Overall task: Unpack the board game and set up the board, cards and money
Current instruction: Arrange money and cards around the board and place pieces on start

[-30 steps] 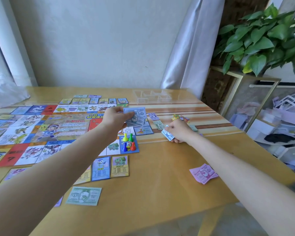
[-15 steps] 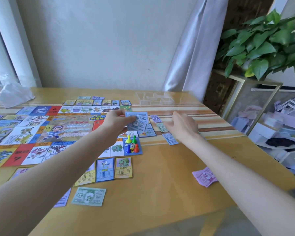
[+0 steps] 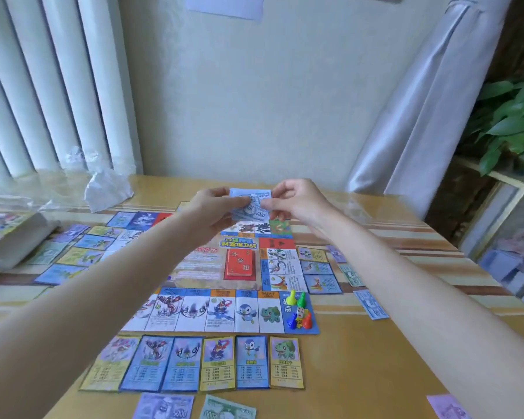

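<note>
1. The person's left hand (image 3: 212, 207) is gripping a small stack of pale blue paper play banknotes (image 3: 250, 204), held up above the far edge of the colourful printed game board (image 3: 221, 273)
2. The right hand (image 3: 297, 201) is pinching the stack's right side between thumb and fingers
3. Six illustrated property cards (image 3: 194, 362) are lying in a row on the yellow wooden table (image 3: 360, 373), just beside the board's near edge

blue banknotes (image 3: 252, 207) held up: "500". purple note (image 3: 164, 407) at near table edge: "5000". Board and card text too blurred to read.
</note>
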The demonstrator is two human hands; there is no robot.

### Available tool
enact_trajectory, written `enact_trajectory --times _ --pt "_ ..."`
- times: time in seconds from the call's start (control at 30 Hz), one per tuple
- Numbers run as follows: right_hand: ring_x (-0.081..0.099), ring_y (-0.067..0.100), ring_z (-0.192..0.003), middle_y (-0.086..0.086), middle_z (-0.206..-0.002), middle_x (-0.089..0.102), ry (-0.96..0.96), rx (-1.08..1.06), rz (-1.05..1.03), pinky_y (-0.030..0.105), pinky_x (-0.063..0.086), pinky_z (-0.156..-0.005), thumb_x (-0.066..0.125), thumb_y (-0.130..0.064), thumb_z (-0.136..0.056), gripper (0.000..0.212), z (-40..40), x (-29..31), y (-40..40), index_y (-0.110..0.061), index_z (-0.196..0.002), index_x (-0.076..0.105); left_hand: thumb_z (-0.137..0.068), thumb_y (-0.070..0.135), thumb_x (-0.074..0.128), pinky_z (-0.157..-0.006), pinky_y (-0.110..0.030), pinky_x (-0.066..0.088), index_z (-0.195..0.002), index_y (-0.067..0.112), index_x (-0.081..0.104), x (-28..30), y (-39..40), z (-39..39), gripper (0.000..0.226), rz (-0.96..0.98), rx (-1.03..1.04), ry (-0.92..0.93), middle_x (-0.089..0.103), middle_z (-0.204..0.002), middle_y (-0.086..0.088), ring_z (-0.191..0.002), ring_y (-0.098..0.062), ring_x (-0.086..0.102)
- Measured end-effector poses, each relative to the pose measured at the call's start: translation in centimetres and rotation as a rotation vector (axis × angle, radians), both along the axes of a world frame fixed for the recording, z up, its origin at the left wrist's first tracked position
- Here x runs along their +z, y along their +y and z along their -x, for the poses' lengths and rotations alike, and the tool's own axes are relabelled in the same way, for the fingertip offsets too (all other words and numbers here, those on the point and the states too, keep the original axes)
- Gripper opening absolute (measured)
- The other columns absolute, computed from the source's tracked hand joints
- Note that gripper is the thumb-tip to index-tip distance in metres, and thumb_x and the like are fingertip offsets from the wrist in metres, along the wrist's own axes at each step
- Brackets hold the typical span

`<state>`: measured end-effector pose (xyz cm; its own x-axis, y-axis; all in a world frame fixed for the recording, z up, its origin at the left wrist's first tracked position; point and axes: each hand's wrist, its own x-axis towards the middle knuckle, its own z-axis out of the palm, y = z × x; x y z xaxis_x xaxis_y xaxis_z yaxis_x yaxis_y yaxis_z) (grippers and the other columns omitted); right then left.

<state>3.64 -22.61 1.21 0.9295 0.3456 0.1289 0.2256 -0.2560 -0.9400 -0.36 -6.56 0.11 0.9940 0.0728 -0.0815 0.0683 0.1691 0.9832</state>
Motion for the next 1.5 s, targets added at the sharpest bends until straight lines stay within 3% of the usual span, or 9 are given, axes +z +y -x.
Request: enact_trajectory --times 0.37,0.47,0.6,0.8,0.93,1.03,1.1,1.3,1.5 --pt "0.062 0.008 -0.048 0.005 -0.065 0.068 0.235 0.137 -0.005 0.014 0.037 -0.039 0.058 -0.007 -0.09 0.007 -10.5 -0.6 5.7 -0.001 -0.092 0.062 -0.09 0.003 0.056 -0.059 -0.017 0.054 -0.097 0.008 0.064 -1.3 6.8 -6.8 0.012 0.051 0.011 -0.043 0.07 -0.078 -0.004 -0.064 -0.01 0.068" --pt "0.052 0.005 -0.039 0.007 -0.064 0.066 0.231 -0.071 -0.025 0.014 0.036 -0.036 0.062 -0.001 -0.086 0.024 -15.5 -2.1 5.7 0.01 -0.107 0.06 -0.089 0.003 0.058 -0.057 -0.016 0.053 -0.102 0.008 0.065 -2.9 8.8 -9.1 0.015 0.031 0.1 -0.004 0.068 -0.082 -0.005 -0.063 -0.01 0.067" --pt "0.046 0.005 -0.034 0.009 -0.064 0.061 0.157 -0.276 0.286 0.013 0.033 -0.033 0.069 0.002 -0.08 0.025 -20.9 -5.3 5.1 0.005 -0.103 0.061 -0.088 0.004 0.059 -0.06 -0.019 0.057 -0.095 0.008 0.066 -4.8 11.4 -10.5 0.011 0.029 0.158 0.082 0.068 -0.085 -0.01 -0.068 -0.016 0.067" --pt "0.056 0.014 -0.055 0.007 -0.07 0.063 0.107 -0.304 0.482 0.023 0.043 -0.051 0.072 -0.001 -0.077 0.027 -24.1 -8.9 5.5 0.0 -0.102 0.061 -0.089 0.005 0.058 -0.056 -0.019 0.055 -0.094 0.009 0.064 -6.2 12.9 -11.3 0.009 0.036 0.177 0.123 0.068 -0.085 -0.01 -0.066 -0.015 0.068" --pt "0.058 0.027 -0.105 0.011 -0.113 0.062 0.02 -0.324 0.638 0.03 0.045 -0.082 0.073 -0.011 -0.079 0.028 -24.0 -10.1 5.8 -0.003 -0.103 0.062 -0.089 0.005 0.057 -0.063 -0.02 0.057 -0.099 0.008 0.064 -6.7 12.7 -11.7 0.013 0.048 0.168 0.112 0.068 -0.09 -0.011 -0.075 -0.018 0.066" --pt "0.055 0.028 -0.108 0.011 -0.118 0.059 -0.088 -0.368 0.795 0.034 0.044 -0.087 0.07 -0.018 -0.082 0.03 -23.4 -9.7 6.2 -0.002 -0.105 0.059 -0.089 0.005 0.057 -0.063 -0.02 0.057 -0.097 0.008 0.064 -6.9 12.5 -11.5 0.012 0.05 0.168 0.11 0.068 -0.089 -0.01 -0.075 -0.018 0.066" --pt "0.054 0.025 -0.106 0.009 -0.117 0.058 -0.212 -0.392 0.727 0.035 0.044 -0.089 0.066 -0.024 -0.086 0.028 -22.6 -8.6 7.0 -0.005 -0.105 0.059 -0.089 0.005 0.057 -0.061 -0.019 0.057 -0.099 0.006 0.064 -6.9 12.5 -11.2 0.012 0.058 0.182 0.117 0.068 -0.087 -0.01 -0.074 -0.018 0.065" --pt "0.055 0.014 -0.076 0.003 -0.087 0.06 0.092 0.317 0.233 0.02 0.047 -0.062 0.064 -0.03 -0.085 0.023 -15.0 -4.0 13.3 -0.01 -0.095 0.062 -0.088 0.005 0.059 -0.056 -0.019 0.055 -0.097 0.004 0.064 -6.4 12.8 -9.2 0.011 0.092 0.216 0.111 0.067 -0.084 -0.01 -0.068 -0.016 0.065" --pt "0.051 0.011 -0.053 0.004 -0.071 0.06 0.047 0.432 0.226 0.02 0.045 -0.053 0.076 -0.011 -0.075 0.017 -11.1 -3.2 17.8 -0.01 -0.079 0.06 -0.087 0.007 0.06 -0.06 -0.021 0.057 -0.097 0.001 0.064 -5.9 15.6 -4.9 0.013 0.064 0.299 0.084 0.068 -0.086 -0.013 -0.065 -0.016 0.067"
